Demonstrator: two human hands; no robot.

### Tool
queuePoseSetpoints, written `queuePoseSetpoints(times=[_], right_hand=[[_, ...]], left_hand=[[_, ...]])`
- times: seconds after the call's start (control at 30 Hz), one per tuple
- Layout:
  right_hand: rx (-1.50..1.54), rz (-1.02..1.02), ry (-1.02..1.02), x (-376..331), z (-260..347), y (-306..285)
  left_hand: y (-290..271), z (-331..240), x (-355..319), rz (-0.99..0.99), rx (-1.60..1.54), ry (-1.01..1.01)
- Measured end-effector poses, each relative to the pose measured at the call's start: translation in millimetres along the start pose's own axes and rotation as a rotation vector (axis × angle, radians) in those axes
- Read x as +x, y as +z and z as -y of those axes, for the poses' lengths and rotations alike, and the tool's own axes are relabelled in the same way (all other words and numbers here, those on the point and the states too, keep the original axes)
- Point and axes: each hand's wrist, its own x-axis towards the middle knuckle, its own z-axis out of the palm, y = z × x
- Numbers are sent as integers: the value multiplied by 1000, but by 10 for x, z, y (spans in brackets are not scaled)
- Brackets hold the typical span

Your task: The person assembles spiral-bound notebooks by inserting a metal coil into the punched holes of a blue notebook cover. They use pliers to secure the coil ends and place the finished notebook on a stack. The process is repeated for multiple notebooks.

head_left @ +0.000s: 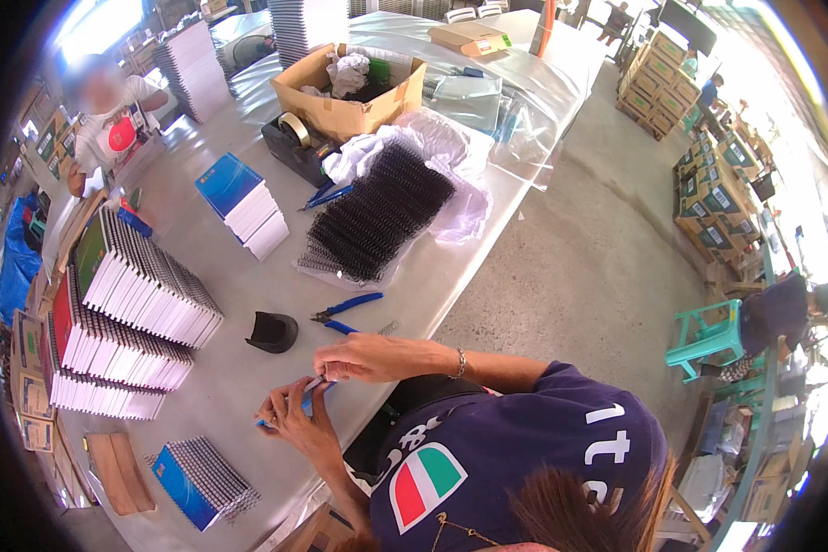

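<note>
I see my left hand (290, 416) pinching a thin blue notebook (296, 407) at the table edge (248, 368), its long axis slanting toward my right hand (359, 359), whose fingertips grip its upper end.

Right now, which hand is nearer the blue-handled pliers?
Right. The right hand sits just below the blue-handled pliers, nearly touching the lower handle. The left hand is lower and further left, on a small blue item.
</note>
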Motion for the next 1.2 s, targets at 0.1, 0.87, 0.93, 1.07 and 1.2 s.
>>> queuePoseSetpoints(times=[0.1,0.87,0.93,1.07,1.2], right_hand=[[6,-86,-90,-31,-39,81],[-485,-291,-151,89,-81,211],[-473,-249,-166,109,-78,215],[-438,-175,-108,185,43,181],[-476,-157,-105,206,33,232]], left_hand=[[-2,-34,27,-3,10,12],[-33,-57,34,25,72,-71],[-37,2,11,-45,-16,-79],[-17,94,-48,-253,-247,-162],[7,103,-92,-360,-281,-212]])
